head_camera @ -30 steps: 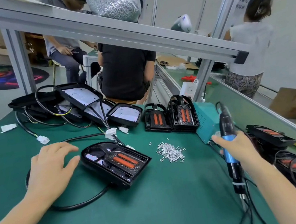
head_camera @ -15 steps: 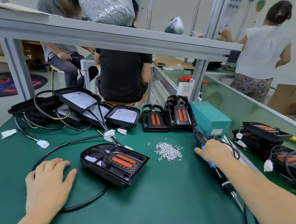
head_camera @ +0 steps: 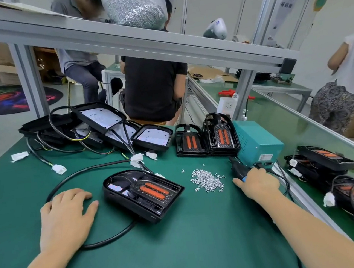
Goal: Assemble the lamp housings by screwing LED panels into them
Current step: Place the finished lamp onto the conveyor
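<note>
Forearms reach in from the near edge of the green mat (head_camera: 187, 256). I see my left hand (head_camera: 66, 218) lying flat, fingers spread and empty, over a black cable (head_camera: 109, 240). Just beside it sits the lamp housing (head_camera: 142, 194), open face up, orange LED panel (head_camera: 154, 188) inside. My right hand (head_camera: 256, 183) is wrapped round the electric screwdriver (head_camera: 239, 170) near the right edge. Between them lies a pile of screws (head_camera: 206, 179). Farther back stand two more housings (head_camera: 206, 138) beside a teal power box (head_camera: 256, 143).
</note>
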`<state>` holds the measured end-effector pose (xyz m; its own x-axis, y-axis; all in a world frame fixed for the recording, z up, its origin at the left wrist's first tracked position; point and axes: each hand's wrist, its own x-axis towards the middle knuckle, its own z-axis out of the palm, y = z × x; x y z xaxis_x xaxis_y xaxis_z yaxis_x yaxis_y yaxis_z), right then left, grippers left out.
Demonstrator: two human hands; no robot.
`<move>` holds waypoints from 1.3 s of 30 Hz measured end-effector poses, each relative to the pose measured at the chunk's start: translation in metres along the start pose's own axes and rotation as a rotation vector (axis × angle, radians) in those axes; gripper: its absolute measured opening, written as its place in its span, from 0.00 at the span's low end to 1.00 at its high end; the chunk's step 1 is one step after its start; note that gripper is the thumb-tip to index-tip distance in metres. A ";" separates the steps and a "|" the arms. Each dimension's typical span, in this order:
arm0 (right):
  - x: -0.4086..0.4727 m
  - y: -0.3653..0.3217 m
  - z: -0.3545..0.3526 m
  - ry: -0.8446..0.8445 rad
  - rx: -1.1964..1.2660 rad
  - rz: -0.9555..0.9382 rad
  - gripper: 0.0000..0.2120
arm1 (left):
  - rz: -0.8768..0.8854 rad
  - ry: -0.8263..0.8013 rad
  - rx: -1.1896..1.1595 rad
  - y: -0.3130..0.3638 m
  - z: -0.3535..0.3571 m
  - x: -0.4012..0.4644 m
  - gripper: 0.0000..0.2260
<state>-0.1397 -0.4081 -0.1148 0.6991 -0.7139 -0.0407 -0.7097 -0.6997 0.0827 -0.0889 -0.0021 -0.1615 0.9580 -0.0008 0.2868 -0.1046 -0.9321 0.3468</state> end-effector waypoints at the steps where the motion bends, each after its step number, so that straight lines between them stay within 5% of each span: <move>1: -0.004 -0.003 -0.003 0.063 -0.057 -0.013 0.34 | -0.001 0.000 -0.003 0.000 0.000 0.000 0.11; 5: -0.032 -0.030 -0.016 0.342 0.031 -0.281 0.29 | 0.000 -0.004 -0.003 0.000 0.001 0.000 0.11; 9: -0.073 -0.075 -0.017 0.024 0.735 -0.501 0.29 | 0.000 -0.005 0.003 0.000 0.001 -0.001 0.11; 13: -0.102 -0.105 0.003 -0.286 1.043 -0.509 0.34 | 0.004 0.137 -0.105 0.002 -0.001 -0.003 0.09; 17: -0.115 -0.118 0.022 -0.221 1.223 -0.430 0.27 | -0.141 0.277 -0.149 -0.006 -0.008 -0.003 0.18; 20: -0.125 -0.121 0.033 -0.131 1.341 -0.398 0.18 | -0.319 0.213 -0.160 -0.015 -0.014 0.000 0.23; 26: -0.130 -0.122 0.038 -0.074 1.364 -0.414 0.16 | -0.361 -0.022 -0.117 -0.015 -0.022 0.017 0.23; 31: -0.132 -0.122 0.038 -0.036 1.336 -0.428 0.16 | -0.312 -0.183 0.010 -0.016 -0.033 0.031 0.10; 39: -0.137 -0.120 0.038 0.030 1.343 -0.497 0.26 | -0.274 -0.062 -0.150 -0.025 -0.018 0.027 0.08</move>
<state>-0.1536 -0.2272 -0.1572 0.8846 -0.4024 0.2359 0.0726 -0.3808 -0.9218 -0.0651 0.0276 -0.1461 0.9701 0.2160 0.1109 0.1255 -0.8370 0.5326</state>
